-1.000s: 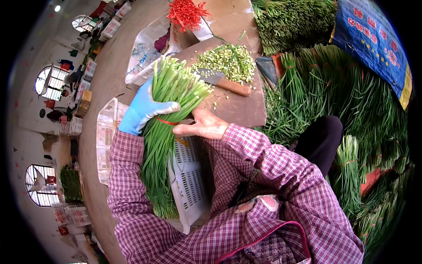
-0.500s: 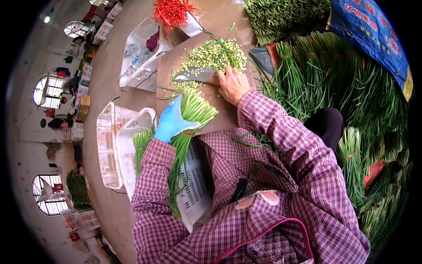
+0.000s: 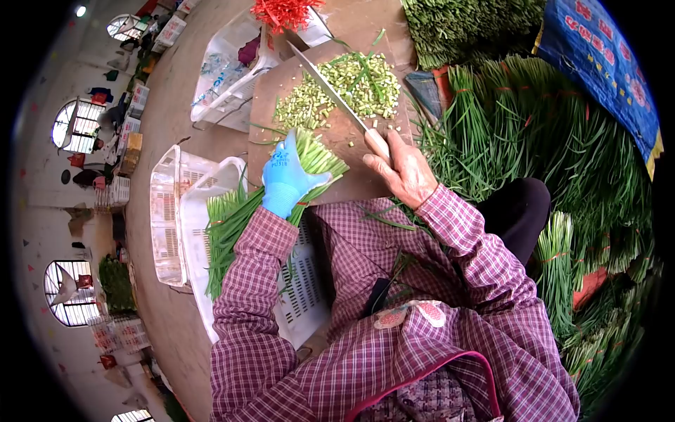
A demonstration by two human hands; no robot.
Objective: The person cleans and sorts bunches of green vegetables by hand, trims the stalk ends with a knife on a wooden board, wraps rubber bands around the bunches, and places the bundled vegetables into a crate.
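Note:
In a blue glove, my left hand (image 3: pixel 290 174) is closed round a bundle of green stalks (image 3: pixel 320 159), its pale cut ends pointing up and right over the near edge of the brown board (image 3: pixel 344 184). My bare right hand (image 3: pixel 404 169) grips the wooden handle of a knife (image 3: pixel 336 98). The blade is raised, pointing to the upper left over a heap of chopped stalk pieces (image 3: pixel 362 79). Long leaves of the bundle hang down by my left forearm, partly hidden by it.
White crates (image 3: pixel 169 218) stand left of the board; one below holds green stalks (image 3: pixel 223 246). Red ties (image 3: pixel 285 13) lie beyond the board. Piled green bundles (image 3: pixel 527 126) and a blue printed sack (image 3: pixel 598 63) are at the right. A dark-clothed knee (image 3: pixel 520 211) is nearby.
My right hand has taken up the knife by its handle, lifted it and turned its blade upward. My left hand has brought the bundle to the board, away from my right hand.

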